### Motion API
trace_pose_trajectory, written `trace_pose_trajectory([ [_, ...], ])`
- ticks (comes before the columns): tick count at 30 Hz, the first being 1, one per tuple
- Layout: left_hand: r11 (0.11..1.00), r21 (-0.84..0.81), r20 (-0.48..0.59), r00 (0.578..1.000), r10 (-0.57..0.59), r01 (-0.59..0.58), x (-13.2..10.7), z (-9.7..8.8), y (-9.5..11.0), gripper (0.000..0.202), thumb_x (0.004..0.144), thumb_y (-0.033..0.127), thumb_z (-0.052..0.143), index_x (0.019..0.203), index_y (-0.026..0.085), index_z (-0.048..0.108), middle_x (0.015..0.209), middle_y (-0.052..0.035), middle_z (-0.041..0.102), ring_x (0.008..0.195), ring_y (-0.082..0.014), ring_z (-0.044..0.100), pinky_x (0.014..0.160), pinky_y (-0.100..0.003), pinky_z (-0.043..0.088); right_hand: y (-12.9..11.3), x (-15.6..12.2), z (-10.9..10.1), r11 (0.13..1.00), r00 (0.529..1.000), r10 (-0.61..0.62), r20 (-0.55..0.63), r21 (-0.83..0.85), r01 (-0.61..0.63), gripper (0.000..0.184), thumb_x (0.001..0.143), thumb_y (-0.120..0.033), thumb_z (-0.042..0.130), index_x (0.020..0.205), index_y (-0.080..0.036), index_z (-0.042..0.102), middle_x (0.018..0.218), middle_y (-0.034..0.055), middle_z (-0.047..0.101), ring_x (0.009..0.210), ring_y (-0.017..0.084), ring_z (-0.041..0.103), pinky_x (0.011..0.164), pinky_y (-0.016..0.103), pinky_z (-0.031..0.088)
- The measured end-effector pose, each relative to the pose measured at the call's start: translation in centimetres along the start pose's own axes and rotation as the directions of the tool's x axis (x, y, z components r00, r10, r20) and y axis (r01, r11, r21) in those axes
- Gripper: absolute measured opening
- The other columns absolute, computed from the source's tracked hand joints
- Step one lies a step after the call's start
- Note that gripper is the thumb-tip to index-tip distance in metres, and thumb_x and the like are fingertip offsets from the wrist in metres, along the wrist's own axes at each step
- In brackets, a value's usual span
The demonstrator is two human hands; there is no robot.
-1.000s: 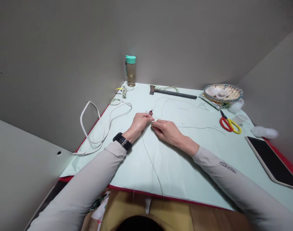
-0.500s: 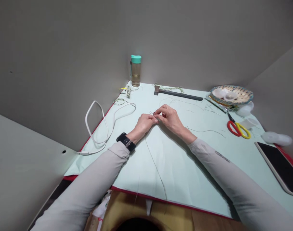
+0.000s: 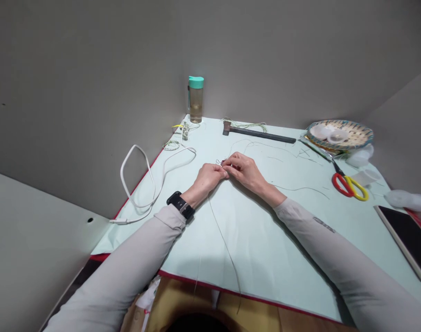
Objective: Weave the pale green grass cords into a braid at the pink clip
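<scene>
My left hand (image 3: 209,177) and my right hand (image 3: 244,169) meet fingertip to fingertip at the middle of the pale green mat (image 3: 265,230). Both pinch a thin pale cord (image 3: 227,249) that trails toward the near edge. A tiny dark red piece (image 3: 224,162) shows between the fingertips; I cannot make out what it is. More thin cord (image 3: 245,145) loops on the mat beyond the hands. A black watch (image 3: 180,205) is on my left wrist.
A teal-capped bottle (image 3: 196,99) stands in the far corner, a hammer (image 3: 258,133) lies beside it. A woven plate (image 3: 340,133), red-and-yellow scissors (image 3: 348,184) and a tablet (image 3: 409,237) lie at the right. A white cable (image 3: 144,180) hangs off the left edge. Grey walls enclose the table.
My right hand has moved forward and left, so that its fingertips now meet the left hand's over the small red piece. The view has shifted slightly.
</scene>
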State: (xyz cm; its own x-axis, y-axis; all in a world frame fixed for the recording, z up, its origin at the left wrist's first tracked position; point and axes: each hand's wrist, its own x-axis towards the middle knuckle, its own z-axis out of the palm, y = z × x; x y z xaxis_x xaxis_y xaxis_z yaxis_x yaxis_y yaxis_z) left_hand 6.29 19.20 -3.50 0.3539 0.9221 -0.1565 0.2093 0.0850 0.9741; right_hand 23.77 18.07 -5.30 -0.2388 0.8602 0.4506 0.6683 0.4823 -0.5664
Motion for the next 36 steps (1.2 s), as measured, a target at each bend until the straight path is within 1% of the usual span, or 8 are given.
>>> trace_pose_trajectory([
  [6, 1.0, -0.016, -0.015, 1.0, -0.008, 0.008, 0.1, 0.0, 0.0, 0.009, 0.069, 0.02, 0.066, 0.062, 0.015, 0.07, 0.055, -0.0011, 0.059, 0.057, -0.0128, 0.051, 0.061, -0.026, 0.041, 0.5, -0.7, -0.6, 0.997, 0.995, -0.077, 0.058, -0.005, 0.078, 0.015, 0.095, -0.018, 0.061, 0.096, -0.018, 0.076, 0.096, 0.0064, 0.068, 0.076, 0.013, 0.057, 0.074, 0.027, 0.045],
  [12, 1.0, -0.025, -0.008, 1.0, -0.016, 0.015, 0.0, 0.0, 0.1, 0.009, 0.069, 0.019, 0.067, 0.062, 0.015, 0.069, 0.054, 0.0001, 0.057, 0.053, -0.0109, 0.045, 0.057, -0.026, 0.037, 0.4, -0.9, -0.4, 0.997, 0.997, -0.073, 0.031, -0.012, 0.073, 0.014, 0.096, -0.019, 0.061, 0.096, -0.02, 0.075, 0.095, 0.0056, 0.069, 0.081, 0.015, 0.06, 0.076, 0.028, 0.046],
  [18, 0.999, -0.025, -0.013, 1.0, -0.023, 0.023, 0.0, 0.0, 0.1, 0.009, 0.071, 0.022, 0.069, 0.064, 0.015, 0.069, 0.053, 0.0008, 0.054, 0.051, -0.0108, 0.043, 0.053, -0.026, 0.033, -0.6, -1.6, -1.9, 0.997, 0.998, 0.053, -0.03, -0.047, -0.055, 0.017, 0.097, -0.021, 0.056, 0.093, -0.018, 0.071, 0.094, 0.0083, 0.066, 0.084, 0.018, 0.055, 0.084, 0.033, 0.043],
  [22, 0.999, -0.021, -0.014, 1.0, -0.025, 0.024, -0.2, 0.0, 0.2, 0.011, 0.073, 0.024, 0.069, 0.067, 0.015, 0.071, 0.053, -0.0005, 0.055, 0.054, -0.0123, 0.047, 0.054, -0.025, 0.037, -1.8, -3.2, -3.3, 0.982, 0.981, 0.185, 0.054, -0.038, -0.183, 0.014, 0.093, -0.024, 0.057, 0.084, -0.017, 0.067, 0.094, 0.0096, 0.066, 0.092, 0.022, 0.053, 0.089, 0.036, 0.039],
  [25, 1.0, -0.014, -0.026, 0.999, -0.023, 0.023, -0.3, 0.0, 0.2, 0.012, 0.075, 0.025, 0.068, 0.072, 0.015, 0.073, 0.052, -0.0006, 0.055, 0.054, -0.0128, 0.048, 0.054, -0.025, 0.038, -2.6, -4.0, -3.8, 0.953, 0.938, 0.288, 0.193, 0.035, -0.3, 0.012, 0.089, -0.024, 0.057, 0.083, -0.017, 0.065, 0.087, 0.0068, 0.066, 0.081, 0.018, 0.053, 0.078, 0.032, 0.039],
  [29, 1.0, 0.006, -0.047, 0.999, -0.025, 0.026, -0.2, -0.1, 0.0, 0.012, 0.075, 0.025, 0.066, 0.073, 0.016, 0.073, 0.05, 0.0007, 0.052, 0.05, -0.0127, 0.045, 0.053, -0.026, 0.037, -3.2, -4.0, -4.2, 0.851, 0.839, 0.369, 0.4, 0.218, -0.478, 0.022, 0.088, -0.036, 0.058, 0.084, -0.015, 0.063, 0.08, 0.0058, 0.067, 0.065, 0.012, 0.052, 0.062, 0.026, 0.037],
  [33, 0.999, 0.04, -0.053, 0.998, -0.017, 0.019, 0.0, -0.1, -0.2, 0.01, 0.071, 0.023, 0.065, 0.068, 0.016, 0.071, 0.053, -0.0011, 0.056, 0.055, -0.0147, 0.052, 0.057, -0.027, 0.04, -3.6, -3.7, -4.4, 0.683, 0.746, 0.397, 0.536, 0.371, -0.629, 0.03, 0.086, -0.045, 0.061, 0.088, -0.015, 0.058, 0.077, 0.005, 0.064, 0.049, 0.006, 0.032, 0.048, 0.024, 0.025],
  [36, 0.998, 0.066, -0.046, 0.999, -0.009, 0.012, 0.1, -0.1, -0.4, 0.009, 0.068, 0.022, 0.063, 0.066, 0.017, 0.07, 0.057, -0.0031, 0.062, 0.061, -0.0166, 0.057, 0.06, -0.027, 0.042, -3.7, -3.6, -4.3, 0.584, 0.73, 0.404, 0.551, 0.459, -0.669, 0.033, 0.083, -0.041, 0.063, 0.102, -0.014, 0.061, 0.07, -0.0007, 0.057, 0.047, 0.004, 0.023, 0.046, 0.024, 0.02],
])
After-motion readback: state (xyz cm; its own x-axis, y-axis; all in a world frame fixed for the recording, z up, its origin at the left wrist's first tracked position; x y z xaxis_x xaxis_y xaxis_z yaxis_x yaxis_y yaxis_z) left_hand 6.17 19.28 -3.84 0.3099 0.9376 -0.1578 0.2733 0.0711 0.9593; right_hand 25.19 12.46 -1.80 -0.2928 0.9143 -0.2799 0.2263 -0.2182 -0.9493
